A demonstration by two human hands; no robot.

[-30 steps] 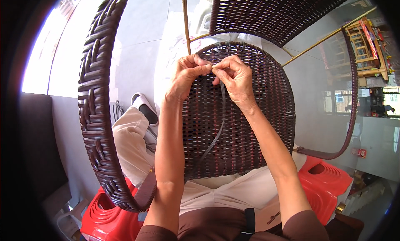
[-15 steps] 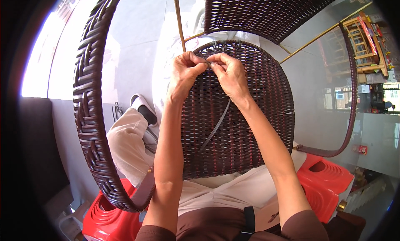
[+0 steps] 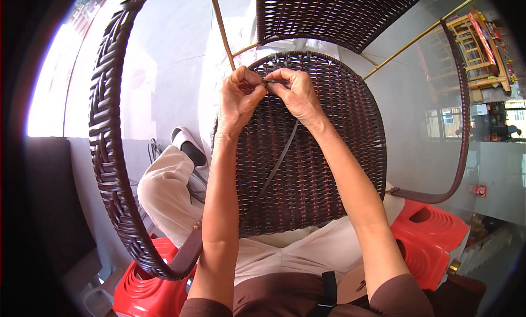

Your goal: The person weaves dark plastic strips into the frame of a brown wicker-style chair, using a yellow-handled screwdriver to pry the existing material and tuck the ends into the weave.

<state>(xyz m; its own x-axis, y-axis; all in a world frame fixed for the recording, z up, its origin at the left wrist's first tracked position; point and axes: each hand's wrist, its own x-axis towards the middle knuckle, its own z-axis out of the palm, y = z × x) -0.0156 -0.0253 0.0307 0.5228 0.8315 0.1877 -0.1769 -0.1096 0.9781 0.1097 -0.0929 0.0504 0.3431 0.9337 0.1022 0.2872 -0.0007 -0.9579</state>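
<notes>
A dark brown woven wicker chair seat (image 3: 323, 169) lies in front of me, over my lap. Near its far left edge, my left hand (image 3: 239, 98) and my right hand (image 3: 296, 95) meet with fingertips almost touching. Both pinch a thin dark weaving strip (image 3: 282, 155), whose loose length hangs from under my right hand and runs down left across the seat. The exact spot where the strip enters the weave is hidden by my fingers.
A thick braided armrest (image 3: 107, 125) curves along the left, and a thinner one (image 3: 464, 114) along the right. Beyond the seat stands the woven backrest (image 3: 334, 15) on gold metal rods (image 3: 222, 29). Red plastic stools (image 3: 430, 235) flank my legs. Bamboo-coloured furniture (image 3: 476, 54) is at far right.
The chair and both hands sit slightly further left in view. My fingers have shifted at the pinch, and the strip's loose length now reaches lower left and looks straighter.
</notes>
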